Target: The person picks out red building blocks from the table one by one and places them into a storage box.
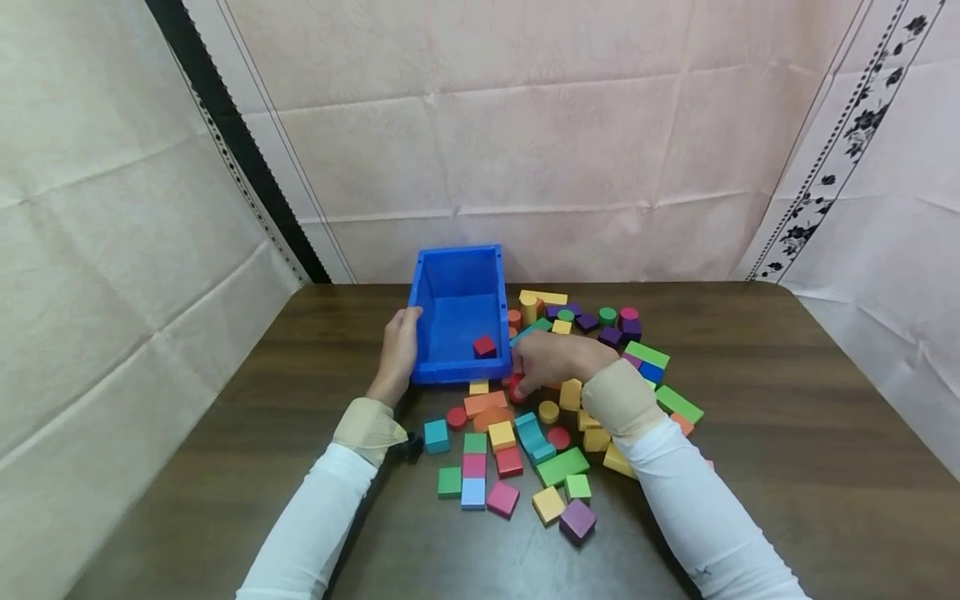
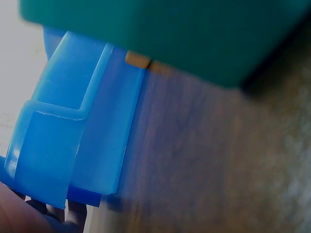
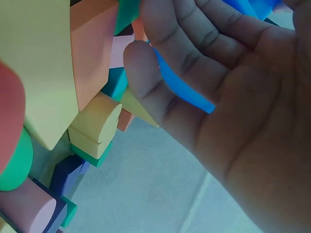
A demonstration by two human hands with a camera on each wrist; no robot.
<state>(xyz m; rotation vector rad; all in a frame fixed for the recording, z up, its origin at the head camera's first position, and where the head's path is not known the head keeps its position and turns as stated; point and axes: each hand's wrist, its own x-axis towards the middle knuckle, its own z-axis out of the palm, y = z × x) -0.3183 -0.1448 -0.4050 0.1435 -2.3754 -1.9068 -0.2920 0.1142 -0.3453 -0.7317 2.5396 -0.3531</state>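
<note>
A blue plastic bin [image 1: 459, 321] stands at the back of the table, with a red block [image 1: 484, 347] inside near its front right corner. My left hand [image 1: 397, 354] grips the bin's left side; the left wrist view shows fingers curled at the edge of the bin [image 2: 51, 145]. Beside the bin's front right corner, my right hand [image 1: 558, 360] pinches a red block [image 1: 516, 387] at its fingertips. Its exact shape is mostly covered by the fingers. In the right wrist view the right hand [image 3: 218, 92] has bent fingers, and their tips run out of sight.
Many coloured wooden blocks lie loosely around the right hand, including a green plank [image 1: 562, 467], a purple cube [image 1: 577, 522] and a teal block [image 1: 437, 436]. More blocks, such as a yellow cylinder [image 1: 529, 309], stand right of the bin. White cloth [image 1: 562, 167] hangs behind the table.
</note>
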